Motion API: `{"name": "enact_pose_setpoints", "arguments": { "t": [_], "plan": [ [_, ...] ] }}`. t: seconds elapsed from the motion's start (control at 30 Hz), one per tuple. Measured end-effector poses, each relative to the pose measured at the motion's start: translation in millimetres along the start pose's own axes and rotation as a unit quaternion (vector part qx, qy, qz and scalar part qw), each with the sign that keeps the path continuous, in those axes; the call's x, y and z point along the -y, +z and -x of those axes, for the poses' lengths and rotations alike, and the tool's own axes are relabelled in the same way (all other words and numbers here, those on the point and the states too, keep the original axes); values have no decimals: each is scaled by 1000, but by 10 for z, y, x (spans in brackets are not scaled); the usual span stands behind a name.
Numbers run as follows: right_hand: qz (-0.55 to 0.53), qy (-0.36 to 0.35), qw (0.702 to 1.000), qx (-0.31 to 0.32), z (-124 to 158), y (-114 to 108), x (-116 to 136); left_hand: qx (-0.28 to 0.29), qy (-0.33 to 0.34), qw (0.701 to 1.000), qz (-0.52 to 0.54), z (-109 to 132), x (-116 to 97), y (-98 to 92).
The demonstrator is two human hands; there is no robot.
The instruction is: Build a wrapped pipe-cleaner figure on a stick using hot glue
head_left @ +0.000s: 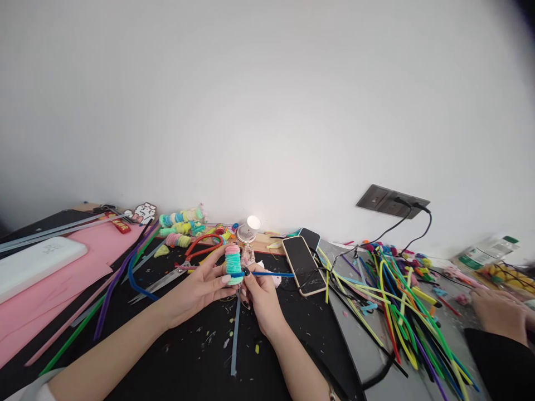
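Note:
My left hand is closed round a small upright stack of fuzzy coils, pink on top and teal below. My right hand pinches a blue pipe cleaner where it meets the base of the stack; the blue strand runs off to the right. Both hands hover just above the black table. Red-handled scissors lie just behind my left hand.
Two phones lie right of my hands. A heap of coloured pipe cleaners covers a grey board at right. Another person's hand rests at far right. Pink paper, a white box and finished coil figures sit left. Wall socket with cables behind.

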State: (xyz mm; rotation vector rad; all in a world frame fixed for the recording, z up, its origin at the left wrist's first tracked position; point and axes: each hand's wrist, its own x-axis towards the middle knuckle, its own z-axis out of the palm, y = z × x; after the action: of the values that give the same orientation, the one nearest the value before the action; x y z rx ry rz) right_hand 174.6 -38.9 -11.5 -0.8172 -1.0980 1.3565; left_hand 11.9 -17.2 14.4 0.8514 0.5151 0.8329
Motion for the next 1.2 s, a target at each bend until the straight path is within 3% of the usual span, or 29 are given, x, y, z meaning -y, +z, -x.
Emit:
{"name": "enact_pose_setpoints", "arguments": {
  "t": [0.3,0.63,1.2],
  "plan": [
    [99,-11,993,-57,14,-8,59,-3,4,999,-37,-14,-36,22],
    [207,-40,976,-45,29,-48,9,-5,1,1000,-2,-33,-23,-10],
    [161,-20,985,-58,11,-7,32,-32,5,998,-46,-77,33,-42]
  ]
}}
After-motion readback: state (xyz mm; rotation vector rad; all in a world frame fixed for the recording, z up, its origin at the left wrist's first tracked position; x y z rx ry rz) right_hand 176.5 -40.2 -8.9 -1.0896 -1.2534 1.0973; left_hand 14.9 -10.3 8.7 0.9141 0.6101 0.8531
